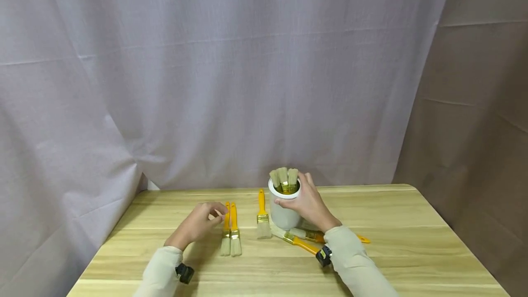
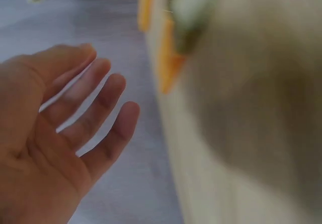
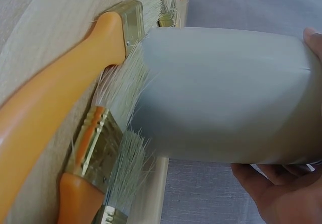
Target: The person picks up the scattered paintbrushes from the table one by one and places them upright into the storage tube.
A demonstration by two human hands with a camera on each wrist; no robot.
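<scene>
A white cup (image 1: pixel 283 215) stands on the wooden table (image 1: pixel 412 242), with several yellow-handled paintbrushes (image 1: pixel 284 179) standing in it, bristles up. My right hand (image 1: pixel 299 198) grips the cup from its right side; the right wrist view shows the cup (image 3: pixel 221 93) close up with my fingers (image 3: pixel 282 194) curled round it. My left hand (image 1: pixel 214 212) hovers with relaxed fingers just left of two brushes (image 1: pixel 230 232) lying side by side. It holds nothing, and the left wrist view shows its fingers (image 2: pixel 95 98) loosely spread.
A single brush (image 1: pixel 262 217) lies between the pair and the cup. Two more brushes (image 1: pixel 303 238) lie crossed by my right wrist, their bristles (image 3: pixel 121 98) against the cup's base. A pale curtain (image 1: pixel 247 81) hangs behind the table.
</scene>
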